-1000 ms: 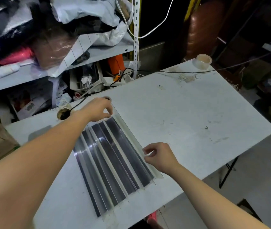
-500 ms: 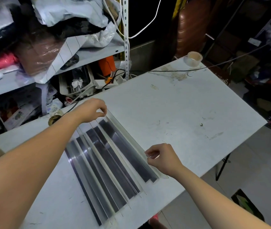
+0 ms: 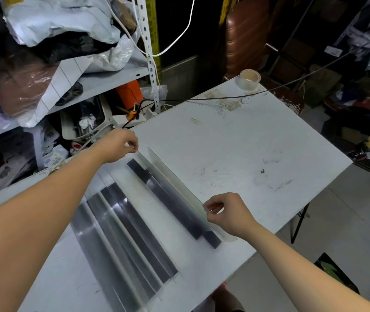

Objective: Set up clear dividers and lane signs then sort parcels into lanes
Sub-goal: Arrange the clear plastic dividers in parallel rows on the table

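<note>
On the table (image 3: 247, 143), left hand (image 3: 118, 145) and right hand (image 3: 226, 212) each pinch one clear divider (image 3: 175, 188).

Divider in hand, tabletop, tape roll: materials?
Divider: likely clear acrylic or PVC, glossy; the surface behind shows through it. Tabletop: white laminate or painted board, matte, scuffed. Tape roll: clear tape on a cardboard-looking core.

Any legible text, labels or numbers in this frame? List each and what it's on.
No text is legible.
Barcode label on the parcel below the shelf: too small and blurred.
Print on the flat package at lower left: blurred.
White tag at upper right: blurred.
Clear divider, tape roll, table: no text visible.
</note>
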A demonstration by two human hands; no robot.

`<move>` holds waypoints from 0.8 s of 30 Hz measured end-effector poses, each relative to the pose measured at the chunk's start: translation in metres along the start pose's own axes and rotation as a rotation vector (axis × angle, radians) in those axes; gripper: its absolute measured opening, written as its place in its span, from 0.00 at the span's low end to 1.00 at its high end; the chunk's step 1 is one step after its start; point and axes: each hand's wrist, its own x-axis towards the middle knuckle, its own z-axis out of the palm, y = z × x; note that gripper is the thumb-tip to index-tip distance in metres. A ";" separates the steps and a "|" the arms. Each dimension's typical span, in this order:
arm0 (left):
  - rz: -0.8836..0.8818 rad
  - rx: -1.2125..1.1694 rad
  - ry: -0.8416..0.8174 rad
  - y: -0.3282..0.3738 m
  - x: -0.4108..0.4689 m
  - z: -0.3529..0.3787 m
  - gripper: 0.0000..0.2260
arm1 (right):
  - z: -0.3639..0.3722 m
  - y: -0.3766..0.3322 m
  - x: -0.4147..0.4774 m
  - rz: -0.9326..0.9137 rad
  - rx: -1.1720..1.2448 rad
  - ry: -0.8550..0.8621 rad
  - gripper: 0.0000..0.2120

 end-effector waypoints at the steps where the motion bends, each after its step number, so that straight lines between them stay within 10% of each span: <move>1: -0.002 0.007 0.014 0.004 0.006 -0.001 0.03 | -0.006 0.005 0.002 -0.004 0.010 0.004 0.09; 24: -0.102 -0.004 0.120 0.122 0.193 -0.009 0.02 | -0.171 0.119 0.078 0.020 0.173 0.069 0.10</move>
